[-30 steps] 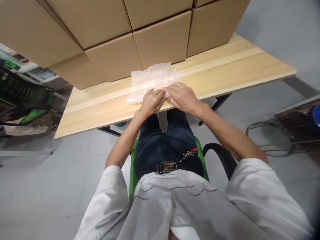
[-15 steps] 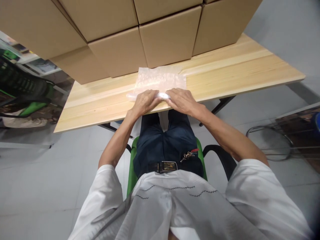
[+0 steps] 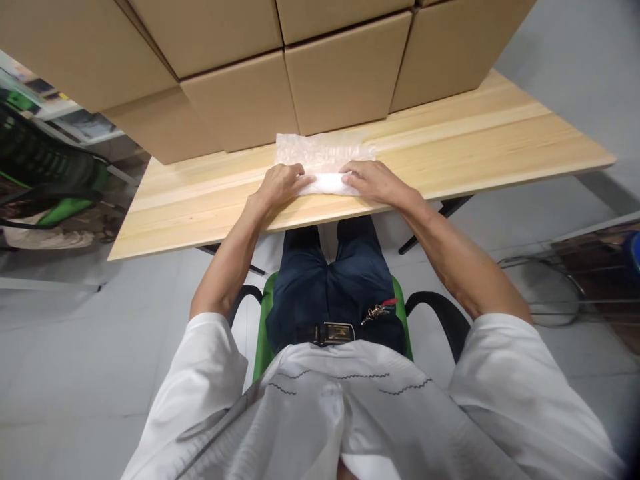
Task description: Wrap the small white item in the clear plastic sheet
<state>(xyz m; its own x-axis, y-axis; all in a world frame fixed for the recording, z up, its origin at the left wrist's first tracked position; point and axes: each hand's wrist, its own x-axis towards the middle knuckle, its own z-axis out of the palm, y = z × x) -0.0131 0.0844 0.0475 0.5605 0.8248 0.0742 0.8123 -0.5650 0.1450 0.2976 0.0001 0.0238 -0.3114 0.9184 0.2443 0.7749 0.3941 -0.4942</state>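
A sheet of clear bubble wrap (image 3: 324, 152) lies on the wooden table (image 3: 475, 143), just in front of stacked cardboard boxes (image 3: 340, 73). Its near part is rolled into a white bundle (image 3: 327, 183). My left hand (image 3: 280, 185) grips the bundle's left end. My right hand (image 3: 370, 181) grips its right end. Both hands rest on the table with fingers curled over the roll. What is inside the roll is hidden.
Cardboard boxes fill the back of the table. I sit on a green chair (image 3: 263, 347) with black armrests (image 3: 443, 313). Another green and black chair (image 3: 45, 187) stands at the left. A metal frame (image 3: 550, 287) sits on the floor at the right.
My hands have moved away from me across the table, rolling the bubble wrap into a tighter bundle. The flat part of the sheet has become shorter.
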